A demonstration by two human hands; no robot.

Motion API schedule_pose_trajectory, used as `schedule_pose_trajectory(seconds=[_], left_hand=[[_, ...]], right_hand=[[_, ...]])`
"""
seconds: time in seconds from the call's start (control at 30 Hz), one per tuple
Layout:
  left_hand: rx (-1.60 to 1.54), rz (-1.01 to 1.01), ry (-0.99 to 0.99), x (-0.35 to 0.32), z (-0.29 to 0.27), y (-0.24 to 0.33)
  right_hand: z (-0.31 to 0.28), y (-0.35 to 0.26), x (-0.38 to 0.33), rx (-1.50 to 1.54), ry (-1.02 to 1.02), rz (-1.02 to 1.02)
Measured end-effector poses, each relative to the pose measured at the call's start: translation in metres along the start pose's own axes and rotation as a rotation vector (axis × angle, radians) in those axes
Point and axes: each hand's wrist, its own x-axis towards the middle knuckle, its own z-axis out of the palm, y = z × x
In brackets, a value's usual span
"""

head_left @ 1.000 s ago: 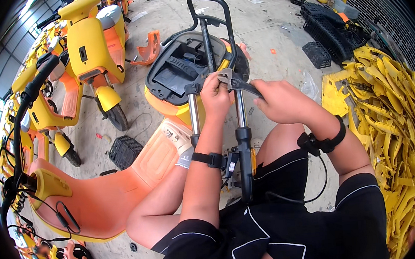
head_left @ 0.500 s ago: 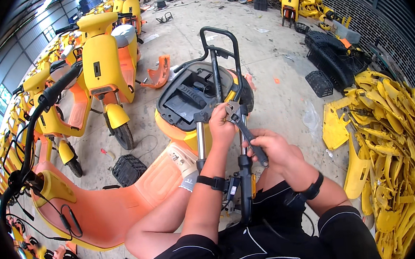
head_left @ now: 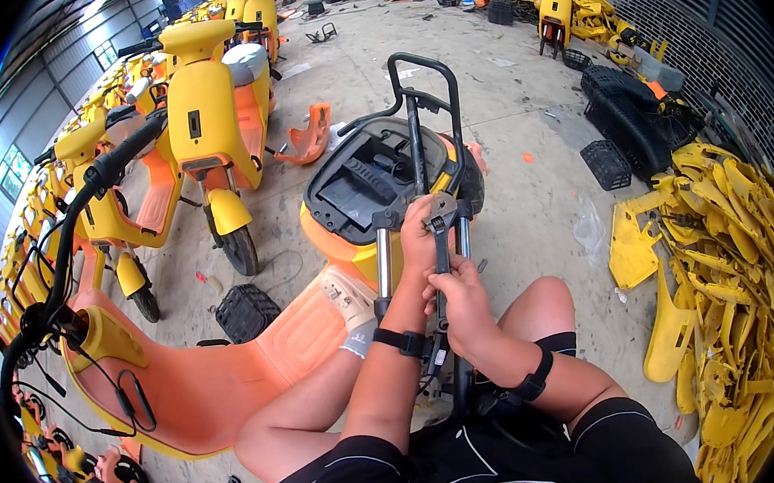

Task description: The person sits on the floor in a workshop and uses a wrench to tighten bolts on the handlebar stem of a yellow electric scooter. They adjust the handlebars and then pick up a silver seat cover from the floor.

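Note:
Between my legs stands a front fork with two silver tubes, black lower legs and a crown at the top. My left hand is closed around the fork at its crown, where the black stem rises. Closed on the handle of a dark adjustable wrench is my right hand. The wrench jaws sit at the crown, beside my left fingers; whether they grip a nut is hard to make out. Behind the fork is a yellow and orange scooter with an open storage compartment and a black rear rack.
Yellow scooters stand in rows on the left. A heap of yellow body panels lies on the right, with black baskets behind it. An orange panel and a black basket rest on the concrete floor.
My right hand has swung the wrench handle from the right towards me and to the left, so it now points down along the fork. My left hand keeps its hold at the crown.

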Motion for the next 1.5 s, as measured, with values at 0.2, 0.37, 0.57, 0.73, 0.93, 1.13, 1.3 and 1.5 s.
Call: schedule_pose_trajectory(seconds=[0.2,0.37,0.57,0.73,0.93,1.13,1.3,1.5], left_hand=[[-0.147,-0.082,0.041,-0.001,0.000,0.000],[-0.041,-0.079,0.055,0.001,0.001,0.000],[-0.048,-0.072,0.084,0.003,0.007,0.009],[-0.001,-0.054,0.072,0.004,0.008,0.018],[0.017,-0.003,0.104,0.004,0.010,0.010],[0.049,0.058,0.114,0.002,0.011,0.001],[-0.002,0.033,0.111,-0.001,0.010,-0.001],[-0.038,0.016,0.074,-0.002,0.008,-0.005]], right_hand=[[-0.004,-0.010,0.001,0.017,-0.054,0.034],[-0.008,-0.030,0.003,-0.177,-0.077,0.051],[-0.038,-0.061,0.012,-0.389,-0.176,0.092],[-0.045,-0.060,0.014,-0.357,-0.157,0.093],[-0.047,-0.091,0.012,-0.575,-0.265,0.143],[-0.062,-0.137,0.004,-0.648,-0.318,0.072],[-0.076,-0.128,0.027,-0.665,-0.297,0.009],[-0.112,-0.142,0.079,-0.895,-0.458,-0.007]])
